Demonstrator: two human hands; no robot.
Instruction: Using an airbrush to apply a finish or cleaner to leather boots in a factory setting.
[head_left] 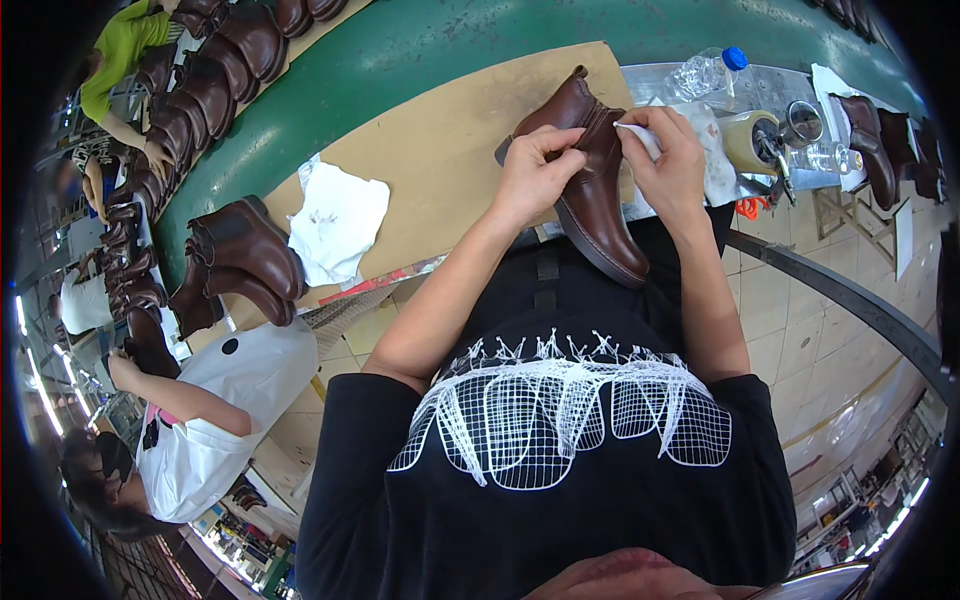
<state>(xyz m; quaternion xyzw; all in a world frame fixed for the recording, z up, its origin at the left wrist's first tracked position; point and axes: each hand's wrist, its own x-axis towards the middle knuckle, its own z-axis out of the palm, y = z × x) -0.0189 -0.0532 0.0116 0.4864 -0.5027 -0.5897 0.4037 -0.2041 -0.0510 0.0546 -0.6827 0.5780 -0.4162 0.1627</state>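
Observation:
A dark brown ankle boot (602, 200) lies on its side before me, its toe pointing toward my body over the bench edge. My left hand (540, 172) is pinched closed at the boot's upper, near the ankle; whatever lies between thumb and finger is too small to tell. On the other side of the shaft, my right hand (670, 160) closes around a small folded white cloth (643, 139) and touches the boot close to the opening. The boot rests on a tan board (440, 150).
Left on the board lies a crumpled, stained white cloth (340, 215), beside several brown boots (245, 250). At right stand a blue-capped clear bottle (705, 76), a yellowish jar (742, 142) and more boots (868, 145). A co-worker in white (215, 410) sits at left. Behind runs a green surface (450, 50).

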